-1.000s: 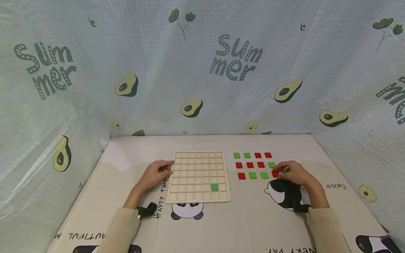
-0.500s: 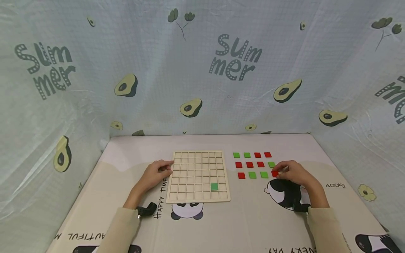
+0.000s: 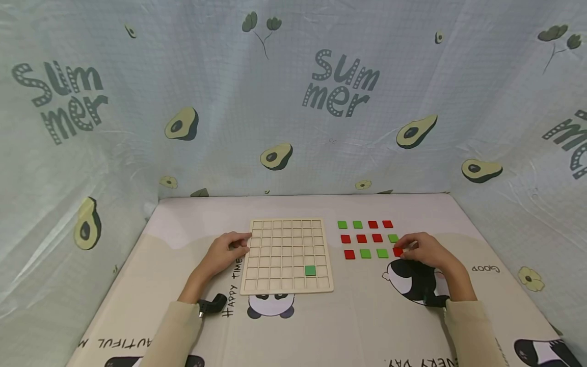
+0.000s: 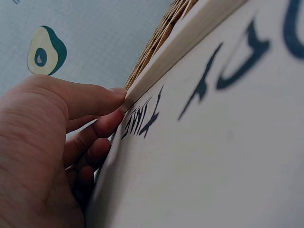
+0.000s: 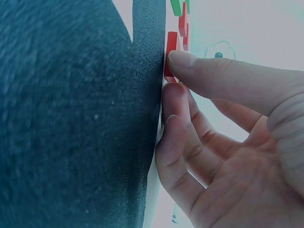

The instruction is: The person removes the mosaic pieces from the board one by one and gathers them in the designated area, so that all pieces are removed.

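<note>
A pale wooden board (image 3: 275,257) with a square grid lies left of centre, one green tile (image 3: 310,270) in a cell near its lower right. My left hand (image 3: 226,252) touches the board's left edge with thumb and fingertips. Close up, the fingertips meet the wooden edge (image 4: 161,61) and the other fingers hang loosely bent. My right hand (image 3: 424,250) is at the lower right end of the tile rows, thumb and fingers at a red tile (image 3: 397,252). In the right wrist view the thumb overlaps this red tile (image 5: 171,42), pinching it low against the tabletop.
Several red and green tiles lie in three rows right of the board, among them a green tile (image 3: 382,253) beside the held one and a green tile (image 3: 393,238) behind it. A printed cloth (image 3: 339,326) covers the table; a patterned curtain (image 3: 220,102) surrounds it.
</note>
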The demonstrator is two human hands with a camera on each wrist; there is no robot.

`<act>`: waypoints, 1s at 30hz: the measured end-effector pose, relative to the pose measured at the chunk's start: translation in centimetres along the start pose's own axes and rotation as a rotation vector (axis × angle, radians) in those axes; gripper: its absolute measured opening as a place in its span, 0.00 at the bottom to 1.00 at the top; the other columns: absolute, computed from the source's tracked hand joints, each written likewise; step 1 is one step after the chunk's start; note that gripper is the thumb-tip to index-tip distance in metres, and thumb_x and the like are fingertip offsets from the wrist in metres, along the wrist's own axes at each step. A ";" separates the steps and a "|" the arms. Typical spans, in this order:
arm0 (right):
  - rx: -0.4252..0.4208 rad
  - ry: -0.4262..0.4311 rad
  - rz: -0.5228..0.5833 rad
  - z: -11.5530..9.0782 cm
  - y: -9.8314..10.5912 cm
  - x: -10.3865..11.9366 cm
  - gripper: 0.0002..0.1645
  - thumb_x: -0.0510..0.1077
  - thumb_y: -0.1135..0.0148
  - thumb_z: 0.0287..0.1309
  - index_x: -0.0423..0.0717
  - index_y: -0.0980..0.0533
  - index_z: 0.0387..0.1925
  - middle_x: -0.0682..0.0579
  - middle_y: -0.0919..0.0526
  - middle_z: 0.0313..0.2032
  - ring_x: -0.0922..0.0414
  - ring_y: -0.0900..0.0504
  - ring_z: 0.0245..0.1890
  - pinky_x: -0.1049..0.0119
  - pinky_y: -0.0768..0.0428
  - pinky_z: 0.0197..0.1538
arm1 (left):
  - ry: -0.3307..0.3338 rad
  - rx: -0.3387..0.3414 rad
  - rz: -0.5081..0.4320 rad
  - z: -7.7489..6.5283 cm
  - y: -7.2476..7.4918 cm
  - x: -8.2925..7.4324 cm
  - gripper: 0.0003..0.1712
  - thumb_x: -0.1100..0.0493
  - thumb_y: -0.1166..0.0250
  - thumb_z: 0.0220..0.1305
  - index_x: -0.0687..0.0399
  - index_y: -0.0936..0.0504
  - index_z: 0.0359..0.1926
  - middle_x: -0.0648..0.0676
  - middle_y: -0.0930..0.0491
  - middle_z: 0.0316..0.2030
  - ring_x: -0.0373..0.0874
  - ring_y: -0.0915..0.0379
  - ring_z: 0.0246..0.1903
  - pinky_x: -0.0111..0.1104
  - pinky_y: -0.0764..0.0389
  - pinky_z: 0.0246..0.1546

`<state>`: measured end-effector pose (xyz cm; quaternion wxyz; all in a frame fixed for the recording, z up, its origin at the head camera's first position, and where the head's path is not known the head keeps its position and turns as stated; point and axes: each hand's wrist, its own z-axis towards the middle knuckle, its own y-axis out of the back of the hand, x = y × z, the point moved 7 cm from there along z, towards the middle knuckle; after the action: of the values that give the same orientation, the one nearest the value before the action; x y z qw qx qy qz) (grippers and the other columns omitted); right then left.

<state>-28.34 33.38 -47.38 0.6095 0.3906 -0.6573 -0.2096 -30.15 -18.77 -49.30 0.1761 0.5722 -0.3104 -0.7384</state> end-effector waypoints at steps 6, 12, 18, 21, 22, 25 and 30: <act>0.001 0.008 -0.004 0.1 0.0 -0.1 0.15 0.36 0.34 0.60 0.37 0.16 0.49 0.42 0.16 0.43 0.50 0.22 0.40 0.60 0.20 0.39 | 0.002 0.001 0.004 0.0 0.0 -0.1 0.25 0.60 0.30 0.65 0.59 0.17 0.63 0.50 0.18 0.39 0.42 0.28 0.39 0.32 0.26 0.44; 0.003 0.008 0.001 0.2 0.0 -0.1 0.15 0.36 0.34 0.60 0.38 0.16 0.49 0.42 0.15 0.43 0.50 0.22 0.40 0.60 0.20 0.40 | -0.006 -0.004 0.012 0.0 0.0 -0.2 0.24 0.61 0.31 0.65 0.60 0.17 0.62 0.50 0.19 0.38 0.42 0.28 0.39 0.33 0.26 0.44; 0.002 0.004 0.009 0.3 -0.1 -0.3 0.14 0.38 0.34 0.62 0.39 0.17 0.49 0.43 0.15 0.44 0.50 0.21 0.41 0.62 0.20 0.41 | -0.010 -0.008 0.013 0.0 0.1 -0.3 0.24 0.61 0.31 0.65 0.60 0.17 0.62 0.50 0.19 0.38 0.42 0.28 0.39 0.33 0.26 0.44; 0.001 0.010 0.017 0.4 0.0 -0.3 0.15 0.40 0.34 0.64 0.39 0.18 0.50 0.43 0.16 0.44 0.50 0.21 0.42 0.62 0.20 0.42 | -0.008 -0.006 0.012 0.0 0.1 -0.3 0.24 0.60 0.30 0.65 0.59 0.17 0.62 0.50 0.19 0.38 0.42 0.29 0.39 0.33 0.26 0.45; -0.001 0.011 0.024 0.4 0.0 -0.3 0.15 0.40 0.34 0.64 0.39 0.18 0.51 0.44 0.17 0.43 0.50 0.21 0.42 0.62 0.20 0.42 | -0.007 -0.006 0.012 0.0 0.1 -0.3 0.24 0.60 0.30 0.65 0.59 0.17 0.62 0.49 0.19 0.38 0.42 0.29 0.39 0.33 0.26 0.45; 0.001 0.021 0.034 0.4 0.0 -0.1 0.15 0.41 0.34 0.65 0.38 0.19 0.51 0.44 0.18 0.43 0.51 0.21 0.41 0.61 0.20 0.42 | -0.005 -0.005 0.008 0.0 0.1 -0.3 0.24 0.60 0.30 0.65 0.59 0.17 0.62 0.49 0.19 0.38 0.43 0.29 0.39 0.34 0.27 0.45; 0.002 0.019 0.032 0.4 -0.1 -0.1 0.15 0.41 0.33 0.65 0.38 0.18 0.51 0.44 0.17 0.43 0.51 0.21 0.41 0.61 0.20 0.42 | -0.012 -0.005 0.013 0.0 0.1 -0.3 0.24 0.60 0.30 0.65 0.59 0.17 0.62 0.49 0.19 0.38 0.43 0.30 0.39 0.33 0.27 0.44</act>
<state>-28.68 33.34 -47.54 0.6184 0.3827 -0.6580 -0.1955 -30.10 -18.65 -49.03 0.1805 0.5654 -0.3134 -0.7413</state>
